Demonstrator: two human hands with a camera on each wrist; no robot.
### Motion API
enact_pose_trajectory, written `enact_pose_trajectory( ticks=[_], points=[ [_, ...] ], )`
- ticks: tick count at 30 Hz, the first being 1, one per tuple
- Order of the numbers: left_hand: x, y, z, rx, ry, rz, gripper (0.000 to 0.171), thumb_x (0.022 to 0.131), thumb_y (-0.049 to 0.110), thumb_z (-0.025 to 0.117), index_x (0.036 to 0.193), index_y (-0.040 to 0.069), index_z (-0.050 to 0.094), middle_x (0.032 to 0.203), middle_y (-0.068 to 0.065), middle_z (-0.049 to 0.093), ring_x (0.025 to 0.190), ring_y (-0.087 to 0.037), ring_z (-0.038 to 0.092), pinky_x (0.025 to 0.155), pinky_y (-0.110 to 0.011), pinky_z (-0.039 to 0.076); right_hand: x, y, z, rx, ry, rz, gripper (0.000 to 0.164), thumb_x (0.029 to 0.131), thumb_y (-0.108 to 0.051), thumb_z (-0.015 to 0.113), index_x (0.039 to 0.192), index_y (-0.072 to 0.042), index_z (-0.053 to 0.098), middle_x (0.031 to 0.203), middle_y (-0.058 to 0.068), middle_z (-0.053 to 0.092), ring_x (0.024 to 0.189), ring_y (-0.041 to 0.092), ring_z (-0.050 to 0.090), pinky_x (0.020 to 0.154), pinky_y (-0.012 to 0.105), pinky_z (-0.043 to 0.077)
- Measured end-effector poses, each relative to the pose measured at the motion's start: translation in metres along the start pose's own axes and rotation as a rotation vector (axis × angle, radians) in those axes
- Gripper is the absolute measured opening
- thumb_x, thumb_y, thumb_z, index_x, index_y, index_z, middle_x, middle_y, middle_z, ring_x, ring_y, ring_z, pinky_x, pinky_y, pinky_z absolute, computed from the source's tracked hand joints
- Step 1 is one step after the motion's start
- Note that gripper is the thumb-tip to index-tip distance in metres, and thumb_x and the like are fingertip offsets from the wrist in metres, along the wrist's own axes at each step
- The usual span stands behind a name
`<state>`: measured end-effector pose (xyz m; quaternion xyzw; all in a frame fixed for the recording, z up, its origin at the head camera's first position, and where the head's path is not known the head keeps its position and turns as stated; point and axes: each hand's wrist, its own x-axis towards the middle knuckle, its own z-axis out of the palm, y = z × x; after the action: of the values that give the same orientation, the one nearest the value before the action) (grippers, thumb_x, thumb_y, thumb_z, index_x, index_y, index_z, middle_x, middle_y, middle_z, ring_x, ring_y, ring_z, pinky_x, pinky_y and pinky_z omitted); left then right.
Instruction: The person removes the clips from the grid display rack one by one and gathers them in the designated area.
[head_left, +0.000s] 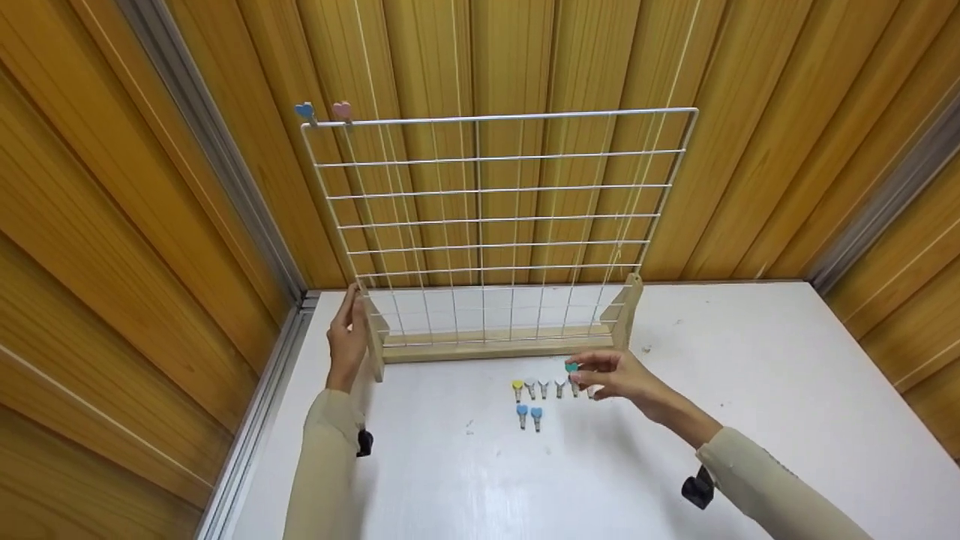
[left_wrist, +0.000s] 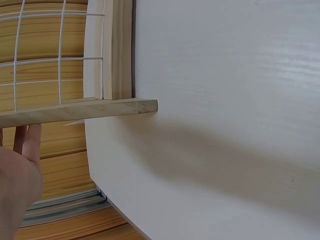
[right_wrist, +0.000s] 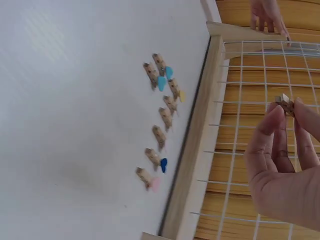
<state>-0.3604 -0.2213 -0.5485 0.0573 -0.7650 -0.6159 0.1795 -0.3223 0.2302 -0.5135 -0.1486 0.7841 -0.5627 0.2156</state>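
Note:
My right hand [head_left: 611, 373] pinches a small wooden clothespin [right_wrist: 285, 105] between thumb and fingertips; its teal heart [head_left: 571, 367] shows in the head view. Below that hand, several clothespins lie in a row on the white table, among them one with a yellow heart [head_left: 517, 385]. Two blue-heart clothespins [head_left: 522, 414] lie nearer me. A dark blue heart [right_wrist: 163, 165] and a pink heart [right_wrist: 154, 184] appear in the right wrist view. My left hand [head_left: 349, 341] rests its fairly straight fingers against the left wooden support [left_wrist: 90, 111] of the white wire grid [head_left: 480, 189].
A blue-heart clothespin [head_left: 304, 112] and a pink-heart clothespin [head_left: 343, 112] sit on the grid's top wire at its left end. The grid stands upright on a wooden base [head_left: 487, 350]. Wood-patterned walls [head_left: 112, 262] surround the white table [head_left: 450, 480].

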Motion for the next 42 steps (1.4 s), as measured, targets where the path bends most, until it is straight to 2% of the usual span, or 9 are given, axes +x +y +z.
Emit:
enact_pose_trajectory(
  ticks=[5,9,12,18,25,29,34,39,42],
  points=[
    [-0.001,0.001,0.000,-0.006,-0.013,-0.001,0.052,0.113,0.032,0.036,0.163,0.018,0.029,0.168,-0.006,0.031,0.152,-0.031,0.035,0.127,-0.049,0.028,0.003,0.032,0.017,-0.037,-0.012,0.059,0.037,0.095,-0.015,0.073,0.123,0.008,0.067,0.091,0.003,0.076,0.082,0.011,0.073,0.068,0.025,0.061],
    [0.000,0.002,-0.001,-0.002,-0.016,0.000,0.052,0.113,0.033,0.036,0.163,0.019,0.029,0.169,-0.005,0.030,0.152,-0.031,0.035,0.127,-0.049,0.027,0.010,0.048,0.029,-0.071,-0.003,0.031,0.029,0.094,-0.007,0.073,0.116,0.011,0.067,0.091,0.016,0.075,0.077,0.015,0.075,0.067,0.032,0.064],
    [-0.001,0.002,-0.002,-0.003,-0.017,-0.007,0.052,0.113,0.033,0.036,0.163,0.019,0.028,0.168,-0.005,0.031,0.152,-0.031,0.035,0.127,-0.049,0.028,0.015,0.056,0.036,-0.086,0.018,0.018,0.025,0.093,-0.003,0.073,0.111,0.012,0.068,0.089,0.020,0.073,0.074,0.021,0.076,0.069,0.037,0.065],
    [0.001,0.004,-0.003,0.005,0.000,0.013,0.052,0.113,0.032,0.036,0.163,0.016,0.029,0.167,-0.008,0.033,0.149,-0.033,0.039,0.125,-0.051,0.030,0.024,0.063,0.043,-0.156,0.067,-0.009,0.020,0.090,0.001,0.074,0.104,0.014,0.069,0.085,0.024,0.074,0.067,0.026,0.077,0.062,0.031,0.064],
    [0.000,0.003,-0.001,-0.005,-0.009,0.008,0.052,0.113,0.035,0.036,0.162,0.019,0.030,0.166,-0.008,0.035,0.150,-0.032,0.038,0.125,-0.052,0.031,0.026,0.074,0.047,-0.262,0.129,-0.044,0.019,0.088,0.001,0.076,0.100,0.014,0.070,0.078,0.021,0.073,0.060,0.016,0.072,0.055,0.023,0.059],
    [-0.005,0.000,0.001,-0.001,-0.011,-0.009,0.052,0.113,0.036,0.037,0.162,0.020,0.031,0.166,-0.010,0.035,0.150,-0.034,0.038,0.124,-0.053,0.032,0.021,0.081,0.047,-0.217,0.134,0.008,0.022,0.089,0.002,0.074,0.106,0.014,0.069,0.077,0.018,0.073,0.059,0.013,0.071,0.056,0.026,0.061],
    [-0.010,-0.003,0.003,0.018,0.023,0.015,0.051,0.113,0.033,0.037,0.162,0.018,0.031,0.164,-0.012,0.037,0.149,-0.037,0.039,0.122,-0.056,0.033,0.019,0.084,0.048,-0.154,0.107,0.029,0.026,0.091,-0.001,0.072,0.112,0.014,0.066,0.078,0.020,0.074,0.059,0.016,0.072,0.055,0.032,0.062],
    [-0.010,-0.003,0.003,0.049,0.040,0.026,0.051,0.113,0.032,0.036,0.162,0.017,0.031,0.165,-0.011,0.036,0.149,-0.036,0.040,0.121,-0.057,0.034,0.021,0.082,0.049,-0.206,0.084,0.011,0.026,0.092,-0.005,0.073,0.111,0.012,0.069,0.076,0.021,0.075,0.054,0.017,0.071,0.050,0.032,0.059],
    [-0.005,0.002,0.004,0.034,0.039,0.033,0.051,0.113,0.034,0.036,0.162,0.018,0.032,0.165,-0.009,0.036,0.149,-0.035,0.039,0.122,-0.056,0.034,0.023,0.077,0.048,-0.264,0.121,-0.012,0.024,0.091,-0.006,0.074,0.108,0.010,0.070,0.073,0.019,0.074,0.052,0.018,0.069,0.046,0.030,0.056]
  ],
)
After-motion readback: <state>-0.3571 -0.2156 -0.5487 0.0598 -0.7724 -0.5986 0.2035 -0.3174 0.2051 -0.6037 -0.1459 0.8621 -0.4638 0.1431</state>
